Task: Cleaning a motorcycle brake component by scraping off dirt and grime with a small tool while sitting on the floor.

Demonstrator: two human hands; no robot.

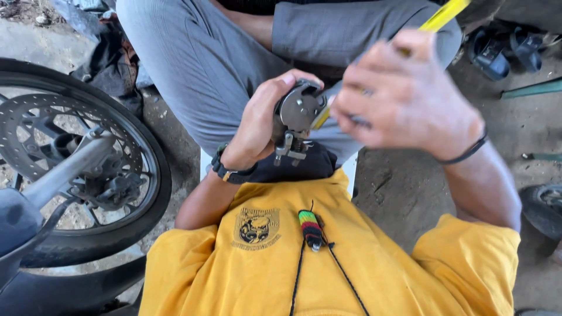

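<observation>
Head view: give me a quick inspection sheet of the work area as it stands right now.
Surface: bare dirt and concrete ground; the work is held over the lap, not on a bench.
Job's things: small metal part, held up; yellow-handled tool, its tip at the part.
Clutter: dark sandals on the ground, upper right; green bar beside them.
Grippers: left hand wrapped round the metal part; right hand gripping the tool, blurred.
Cables: black cord with a striped toggle on the yellow shirt.
Surroundings: motorcycle front wheel with brake disc at left; another tyre at right edge.
</observation>
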